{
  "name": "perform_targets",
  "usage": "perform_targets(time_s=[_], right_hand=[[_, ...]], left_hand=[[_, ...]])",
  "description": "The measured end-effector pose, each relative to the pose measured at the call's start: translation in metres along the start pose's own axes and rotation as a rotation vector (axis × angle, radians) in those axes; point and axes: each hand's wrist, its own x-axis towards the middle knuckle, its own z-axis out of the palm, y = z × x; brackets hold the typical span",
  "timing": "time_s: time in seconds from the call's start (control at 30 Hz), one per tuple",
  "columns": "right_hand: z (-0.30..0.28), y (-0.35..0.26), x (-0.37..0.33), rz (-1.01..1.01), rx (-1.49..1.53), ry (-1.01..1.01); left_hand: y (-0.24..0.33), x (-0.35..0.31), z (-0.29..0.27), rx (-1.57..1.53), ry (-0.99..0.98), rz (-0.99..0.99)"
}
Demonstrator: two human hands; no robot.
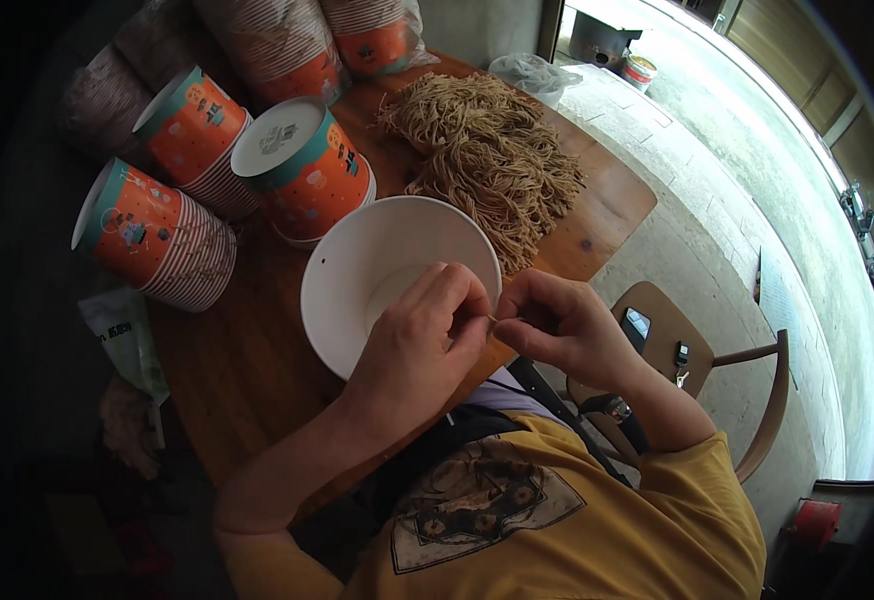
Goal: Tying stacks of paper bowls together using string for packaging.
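White paper bucket (377,262), round and wide-mouthed, lies tipped on its side on the brown wooden table (237,350), mouth facing the person, so I'll use it as the landmark. Right at its near rim both hands meet. The left hand (419,340) covers the rim's lower right edge, thumb and forefinger pressed together; the right hand (557,325) sits just to the right of the rim, fingers also closed in a pinch. Between them runs a thin tan string (494,319), long axis roughly left-right, a short bit showing where the fingertips nearly touch. Both hands look equally close to it. Beyond the bucket there's a heap of tan cut strings (487,150), and to its left, stacks of orange-and-teal printed buckets (157,235).
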Motion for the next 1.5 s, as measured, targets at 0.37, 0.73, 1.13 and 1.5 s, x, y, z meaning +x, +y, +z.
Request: perform_targets(time_s=[0.37,0.73,1.13,1.5], right_hand=[[0.003,0.01,0.004,-0.138,-0.168,0.142],[0.008,0.014,0.006,-0.39,-0.382,0.318],[0.0,0.007,0.014,-0.688,-0.813,0.27],[-0.025,-0.012,0.023,0.349,0.337,-0.127]], left_hand=[[-0.007,0.003,-0.003,-0.408,-0.047,-0.218],[-0.011,0.012,-0.009,-0.66,-0.142,-0.283],[-0.011,0.01,0.001,-0.605,-0.136,-0.23],[-0.009,0.009,-0.001,-0.382,-0.09,-0.131]])
